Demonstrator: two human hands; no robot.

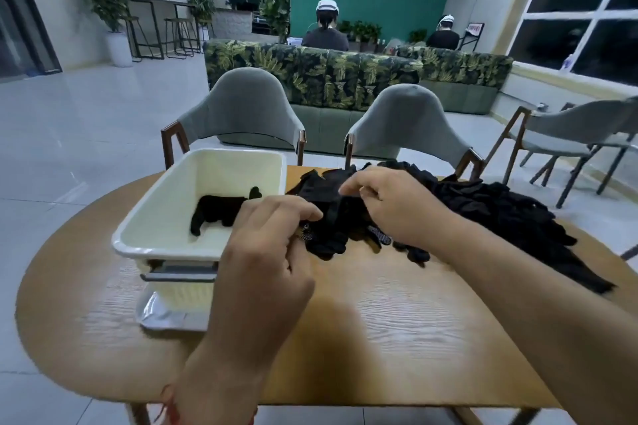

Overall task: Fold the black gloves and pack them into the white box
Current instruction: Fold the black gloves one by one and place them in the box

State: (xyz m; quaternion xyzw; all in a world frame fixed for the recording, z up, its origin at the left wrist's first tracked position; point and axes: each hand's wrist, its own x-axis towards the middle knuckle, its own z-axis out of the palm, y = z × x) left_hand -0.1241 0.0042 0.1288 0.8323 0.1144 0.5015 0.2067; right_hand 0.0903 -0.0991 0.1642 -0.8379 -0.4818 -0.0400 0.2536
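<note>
While we work the glove in hand: we keep this glove low over the tabletop at the centre of the frame, probably so the cloth can be creased flat.
Left grip: our left hand is clamped on the glove's left edge, thumb against fingertips. The back of the hand faces up and the forearm rises from the bottom edge.
Right grip: our right hand pinches the glove's upper edge with curled fingers. Its forearm comes in from the lower right.
White box: the white box stands left of centre, just beside the left hand, so we judge a folded glove needs only a short carry.
Packed glove: one folded glove lies on the box floor.
Pile: the loose gloves are heaped right of centre, beyond the right forearm and within its reach.
Progress: early, we judge, since most gloves lie outside the box.
</note>
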